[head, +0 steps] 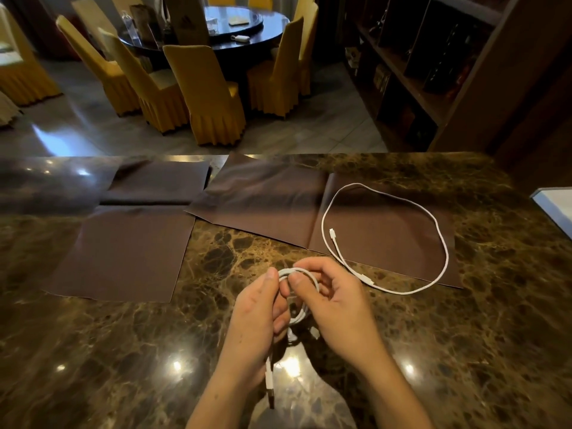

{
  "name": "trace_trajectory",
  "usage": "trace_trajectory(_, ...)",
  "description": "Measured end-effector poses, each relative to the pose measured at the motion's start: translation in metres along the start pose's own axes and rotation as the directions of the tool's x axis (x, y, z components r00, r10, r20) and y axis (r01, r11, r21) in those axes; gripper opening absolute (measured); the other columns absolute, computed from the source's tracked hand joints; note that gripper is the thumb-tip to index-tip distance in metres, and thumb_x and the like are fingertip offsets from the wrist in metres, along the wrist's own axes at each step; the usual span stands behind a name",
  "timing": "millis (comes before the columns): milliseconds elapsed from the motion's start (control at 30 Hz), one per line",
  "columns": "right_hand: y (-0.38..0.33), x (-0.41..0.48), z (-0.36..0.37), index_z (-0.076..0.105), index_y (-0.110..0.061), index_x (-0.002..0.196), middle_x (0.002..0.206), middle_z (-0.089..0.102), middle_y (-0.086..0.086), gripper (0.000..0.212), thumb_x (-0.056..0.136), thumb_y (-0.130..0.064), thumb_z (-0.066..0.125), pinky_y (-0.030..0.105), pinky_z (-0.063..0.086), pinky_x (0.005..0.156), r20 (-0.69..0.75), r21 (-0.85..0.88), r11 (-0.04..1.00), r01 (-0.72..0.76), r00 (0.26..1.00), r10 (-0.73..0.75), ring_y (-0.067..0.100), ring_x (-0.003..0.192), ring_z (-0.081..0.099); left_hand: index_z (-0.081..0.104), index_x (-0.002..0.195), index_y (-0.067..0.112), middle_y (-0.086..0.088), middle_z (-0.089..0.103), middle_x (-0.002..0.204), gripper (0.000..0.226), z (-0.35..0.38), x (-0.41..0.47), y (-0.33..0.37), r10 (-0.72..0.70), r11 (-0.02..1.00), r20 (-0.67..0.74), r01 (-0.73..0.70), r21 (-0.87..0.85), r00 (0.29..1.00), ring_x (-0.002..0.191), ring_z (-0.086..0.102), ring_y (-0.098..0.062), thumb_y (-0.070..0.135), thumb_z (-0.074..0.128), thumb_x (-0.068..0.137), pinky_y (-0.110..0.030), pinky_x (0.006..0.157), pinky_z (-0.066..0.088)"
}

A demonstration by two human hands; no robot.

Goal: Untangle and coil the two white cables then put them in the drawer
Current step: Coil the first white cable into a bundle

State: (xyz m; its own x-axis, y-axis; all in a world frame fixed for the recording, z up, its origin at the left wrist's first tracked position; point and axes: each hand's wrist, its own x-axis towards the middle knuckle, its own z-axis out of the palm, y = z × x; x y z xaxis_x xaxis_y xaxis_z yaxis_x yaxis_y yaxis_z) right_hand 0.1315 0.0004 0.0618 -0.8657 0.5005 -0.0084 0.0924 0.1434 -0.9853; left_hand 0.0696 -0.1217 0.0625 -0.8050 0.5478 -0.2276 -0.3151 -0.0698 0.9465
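My left hand [258, 311] and my right hand [332, 300] both grip one white cable [305, 314], wound into a small coil between them just above the marble counter. Its USB plug [270, 393] hangs down below my left wrist. The second white cable [439, 236] lies apart to the right in one wide loose loop, partly on a brown mat [272, 205], with its two plugs near the loop's left side. No drawer is in view.
Marble counter [108, 351] with several brown mats, one at the left [123, 252]. A white-edged object [557, 209] sits at the right edge. Beyond the counter stand yellow-covered chairs [204, 94], a round dark table and wooden shelves [418, 72].
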Motion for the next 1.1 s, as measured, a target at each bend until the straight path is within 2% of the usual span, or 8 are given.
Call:
trace_trajectory(133, -0.007, 0.0, 0.004, 0.06, -0.013, 0.12, 0.084, 0.074, 0.009, 0.02, 0.1, -0.011, 0.06, 0.029, 0.058, 0.067, 0.179, 0.348, 0.922, -0.172, 0.977, 0.115, 0.018, 0.07, 0.07, 0.066, 0.078, 0.011, 0.003, 0.054, 0.055, 0.046, -0.003, -0.003, 0.0, 0.091, 0.99, -0.017, -0.089, 0.106, 0.996, 0.046, 0.043, -0.009, 0.031, 0.037, 0.108, -0.021, 0.044, 0.036)
trace_trajectory(267, -0.012, 0.004, 0.013, 0.058, -0.01, 0.127, 0.07, 0.059, 0.004, 0.026, 0.103, -0.005, 0.049, 0.027, 0.048, 0.059, 0.212, 0.588, 0.768, -0.254, 0.965, 0.157, 0.014, 0.061, 0.049, 0.066, 0.087, 0.014, -0.009, 0.062, 0.073, 0.035, -0.002, -0.005, 0.001, 0.108, 0.987, -0.009, -0.106, 0.119, 0.994, 0.042, 0.048, -0.009, 0.038, 0.044, 0.1, -0.018, 0.037, 0.041)
trace_trajectory(367, -0.013, 0.011, 0.011, 0.062, -0.012, 0.124, 0.07, 0.052, 0.002, 0.025, 0.103, -0.007, 0.048, 0.026, 0.043, 0.058, 0.173, 0.61, 0.751, -0.252, 0.968, 0.184, 0.012, 0.061, 0.043, 0.068, 0.098, 0.037, 0.002, 0.065, 0.1, 0.019, -0.004, -0.008, -0.007, 0.261, 0.876, -0.108, -0.188, 0.444, 0.959, 0.074, 0.065, -0.006, 0.036, 0.049, 0.101, -0.016, 0.062, 0.053)
trace_trajectory(433, -0.014, 0.013, 0.007, 0.063, -0.013, 0.123, 0.071, 0.051, 0.001, 0.025, 0.103, -0.009, 0.048, 0.027, 0.041, 0.058, 0.168, 0.604, 0.755, -0.255, 0.967, 0.193, 0.012, 0.061, 0.042, 0.064, 0.104, 0.042, 0.009, 0.062, 0.103, 0.015, -0.008, -0.009, -0.011, 0.378, 0.762, -0.144, -0.219, 0.61, 0.915, 0.091, 0.062, -0.004, 0.035, 0.052, 0.1, -0.012, 0.074, 0.05)
trace_trajectory(533, -0.015, 0.015, 0.001, 0.062, -0.008, 0.126, 0.07, 0.047, 0.002, 0.028, 0.102, -0.008, 0.047, 0.029, 0.038, 0.058, 0.199, 0.668, 0.687, -0.287, 0.958, 0.207, 0.011, 0.058, 0.039, 0.066, 0.1, 0.035, 0.009, 0.066, 0.083, 0.013, -0.011, -0.012, -0.015, 0.405, 0.729, -0.125, -0.237, 0.642, 0.906, 0.075, 0.062, -0.01, 0.035, 0.053, 0.1, -0.02, 0.063, 0.051)
trace_trajectory(633, -0.017, 0.017, -0.005, 0.061, -0.006, 0.127, 0.069, 0.044, 0.002, 0.032, 0.097, -0.01, 0.051, 0.028, 0.036, 0.056, 0.261, 0.729, 0.592, -0.342, 0.94, 0.222, 0.012, 0.057, 0.035, 0.064, 0.078, 0.023, 0.001, 0.062, 0.068, 0.03, -0.015, -0.016, -0.018, 0.433, 0.727, -0.118, -0.268, 0.633, 0.894, 0.058, 0.054, -0.017, 0.04, 0.05, 0.098, -0.023, 0.051, 0.043)
trace_trajectory(867, -0.019, 0.017, -0.023, 0.062, -0.009, 0.122, 0.068, 0.041, 0.002, 0.03, 0.094, -0.013, 0.051, 0.028, 0.035, 0.056, 0.303, 0.823, 0.44, -0.36, 0.932, 0.198, 0.011, 0.055, 0.033, 0.053, 0.067, 0.01, -0.008, 0.049, 0.058, 0.05, -0.024, -0.025, -0.017, 0.441, 0.706, -0.036, -0.322, 0.631, 0.897, 0.05, 0.044, -0.026, 0.049, 0.045, 0.098, -0.037, 0.046, 0.035)
trace_trajectory(1100, -0.017, 0.015, -0.019, 0.062, -0.005, 0.116, 0.064, 0.036, -0.001, 0.023, 0.098, -0.011, 0.049, 0.025, 0.034, 0.051, 0.254, 0.74, 0.571, -0.357, 0.933, 0.254, 0.009, 0.051, 0.028, 0.054, 0.067, 0.013, -0.009, 0.049, 0.06, 0.051, -0.031, -0.022, -0.014, 0.403, 0.718, -0.029, -0.296, 0.63, 0.915, 0.051, 0.045, -0.024, 0.052, 0.043, 0.099, -0.035, 0.048, 0.035)
